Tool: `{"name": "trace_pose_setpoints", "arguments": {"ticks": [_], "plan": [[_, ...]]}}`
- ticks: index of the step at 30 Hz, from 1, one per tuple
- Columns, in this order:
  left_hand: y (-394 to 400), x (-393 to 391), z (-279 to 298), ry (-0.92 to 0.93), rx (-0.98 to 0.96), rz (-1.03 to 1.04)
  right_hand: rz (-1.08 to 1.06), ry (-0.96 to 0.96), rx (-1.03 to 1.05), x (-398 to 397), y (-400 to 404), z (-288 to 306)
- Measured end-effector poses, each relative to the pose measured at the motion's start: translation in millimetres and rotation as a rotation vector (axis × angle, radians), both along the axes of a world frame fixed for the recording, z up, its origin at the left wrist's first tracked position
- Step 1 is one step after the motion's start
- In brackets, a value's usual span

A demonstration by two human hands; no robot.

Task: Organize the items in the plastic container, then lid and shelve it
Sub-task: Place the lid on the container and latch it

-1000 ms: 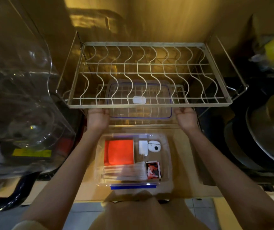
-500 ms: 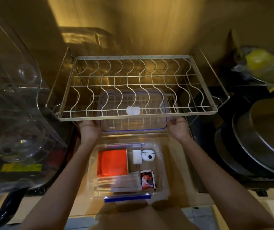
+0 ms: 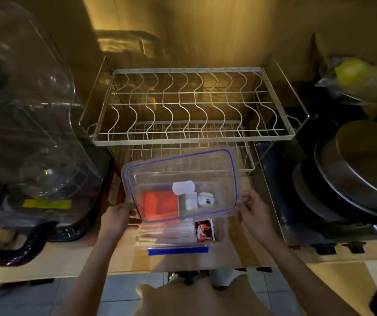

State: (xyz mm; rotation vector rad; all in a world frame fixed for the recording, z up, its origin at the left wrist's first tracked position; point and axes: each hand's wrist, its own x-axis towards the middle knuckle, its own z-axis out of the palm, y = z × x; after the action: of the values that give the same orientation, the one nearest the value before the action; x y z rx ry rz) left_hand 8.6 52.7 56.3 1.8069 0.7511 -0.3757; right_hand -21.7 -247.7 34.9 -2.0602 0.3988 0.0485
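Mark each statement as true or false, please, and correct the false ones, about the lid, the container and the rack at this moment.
1. Both hands hold the clear lid, left hand and right hand. True.
2. The lid is already pressed shut on the container. False: it is tilted above it, and the container's near part is uncovered.
3. An orange item lies in the container. True.
4. The upper tier of the wire rack is full of plates. False: no plates stand on it.
5. The container's near latch is blue. True.
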Motion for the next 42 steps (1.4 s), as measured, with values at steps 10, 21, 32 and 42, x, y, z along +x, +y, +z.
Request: {"name": "trace_pose_setpoints", "arguments": {"ticks": [10,21,32,42], "plan": [[14.7,-19.4,4.6,0.157,-0.605,0.01,-0.104,-0.291,0.089,-8.7,13.3,20.8],[6.2,-31.8,-12.9,-0.041,-0.775,0.11,-0.383,-0.076,0.81,5.8,10.6,21.6],[-5.1,-9.7,-33.5,-0.285,0.206,-0.051,-0.247,0.003,0.323,-1.2,47.7,-1.5],[-6.0,-14.6,-50.0,-0.141,0.148,0.09,-0.181,0.006,0.124,13.3,50.2,-39.5]]}}
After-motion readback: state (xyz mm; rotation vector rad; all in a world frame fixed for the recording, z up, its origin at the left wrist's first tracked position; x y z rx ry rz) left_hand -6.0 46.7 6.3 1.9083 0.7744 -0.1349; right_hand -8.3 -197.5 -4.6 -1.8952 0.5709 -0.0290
